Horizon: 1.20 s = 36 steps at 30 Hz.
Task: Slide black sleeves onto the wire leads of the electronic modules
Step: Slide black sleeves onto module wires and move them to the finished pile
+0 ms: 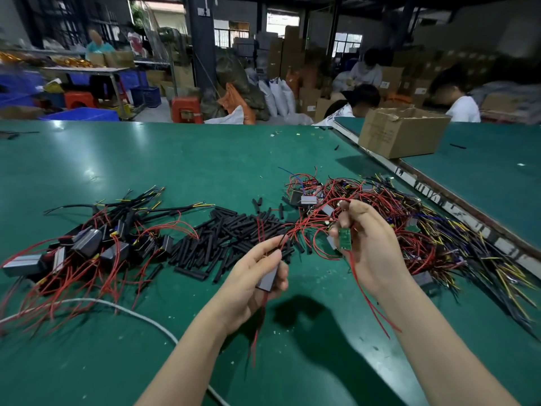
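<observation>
A wide green table (181, 159) in a busy workshop carries the work, with other people bent over boxes behind it.

The left hand (251, 276) curls around a grey module (268, 279) and pinches its red leads (285, 240) at the top; more red wire hangs below the palm. The right hand (367, 247) grips a small green circuit board (345, 238) between thumb and fingers, and a long red wire (371, 306) falls from it past the wrist. I cannot tell if any sleeve is on the leads in the hands.

The loose black sleeves (231, 238) lie in a heap just beyond the left hand, between a pile of modules with sleeves already on (96, 244) at the left and a tangle of bare modules and wires (409, 218) at the right.

The main risk, I think, is tangling. The leads in both hands seem to run back into the right tangle, so a pull may drag other modules along or strain a solder joint. The hanging wires can also catch the sleeves and sweep them away. Thin leads can bend at the mouth of a sleeve if pushed at an angle.

There is open surface near the person and far behind the piles. The white cord (117, 306) crosses the near left. At the right the table edge (439, 197) and a cardboard box (401, 133) close the room.
</observation>
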Each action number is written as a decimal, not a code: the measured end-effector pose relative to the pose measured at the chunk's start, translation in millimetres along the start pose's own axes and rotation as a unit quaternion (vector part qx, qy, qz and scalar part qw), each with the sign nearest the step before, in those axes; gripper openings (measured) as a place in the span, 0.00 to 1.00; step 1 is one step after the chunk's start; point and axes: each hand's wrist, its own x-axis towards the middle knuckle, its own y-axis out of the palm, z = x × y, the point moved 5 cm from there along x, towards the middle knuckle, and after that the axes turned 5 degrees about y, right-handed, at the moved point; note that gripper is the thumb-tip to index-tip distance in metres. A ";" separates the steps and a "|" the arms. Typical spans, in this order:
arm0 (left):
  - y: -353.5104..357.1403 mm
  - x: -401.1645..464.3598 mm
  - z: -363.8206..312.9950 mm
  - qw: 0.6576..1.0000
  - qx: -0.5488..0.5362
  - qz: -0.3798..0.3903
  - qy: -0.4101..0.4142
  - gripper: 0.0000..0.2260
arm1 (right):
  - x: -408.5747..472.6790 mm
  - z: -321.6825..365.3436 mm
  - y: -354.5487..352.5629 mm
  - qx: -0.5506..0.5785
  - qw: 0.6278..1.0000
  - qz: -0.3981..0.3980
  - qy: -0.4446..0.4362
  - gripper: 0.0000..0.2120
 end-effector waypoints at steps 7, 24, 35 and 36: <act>-1.4 -2.0 -3.3 0.999 -0.030 0.006 -0.017 0.15 | -3.9 -18.7 -2.9 -0.112 0.993 -0.031 0.011 0.09; -3.3 0.8 -3.5 0.999 0.030 -0.011 0.013 0.10 | -33.7 -38.2 6.6 -0.448 0.879 -0.057 -0.152 0.05; -3.5 -5.6 -4.8 0.994 0.093 -0.005 0.065 0.09 | -59.3 -45.5 23.1 -0.433 0.857 -0.038 -0.278 0.04; -3.2 -6.0 -5.5 0.992 0.103 -0.009 0.068 0.08 | -59.0 -44.7 22.9 -0.445 0.847 -0.040 -0.287 0.04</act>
